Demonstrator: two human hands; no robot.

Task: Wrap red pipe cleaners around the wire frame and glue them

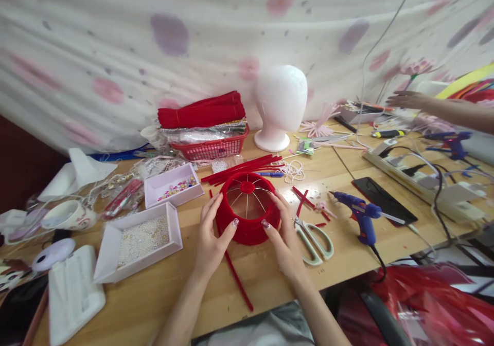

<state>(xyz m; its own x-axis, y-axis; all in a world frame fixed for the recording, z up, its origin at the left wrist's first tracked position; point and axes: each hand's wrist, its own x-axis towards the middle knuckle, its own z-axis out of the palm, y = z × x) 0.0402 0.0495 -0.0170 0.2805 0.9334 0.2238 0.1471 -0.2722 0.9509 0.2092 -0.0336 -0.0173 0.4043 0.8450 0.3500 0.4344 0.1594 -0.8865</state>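
A round red fuzzy cap-shaped frame (250, 233), with thin wires running from a red disc at its top to a thick red band, sits on the wooden table. My left hand (213, 228) grips its left side and my right hand (284, 229) its right side, both thumbs on the near face. A long red pipe cleaner (237, 276) passes beside and under it at the left. Just right of my right hand lie scissors (314, 238) with pale handles and some short red pipe cleaner pieces (303, 198). Behind the frame rest several loose red strips (247, 168).
White boxes of pearl beads (141, 240) and coloured gems (173, 184) stand left. Behind are a red basket (212, 148) and a white foam head (281, 104). At right lie a blue glue gun (360, 212), phone (384, 199) and power strip (417, 179); another person's hand (411, 100) reaches in.
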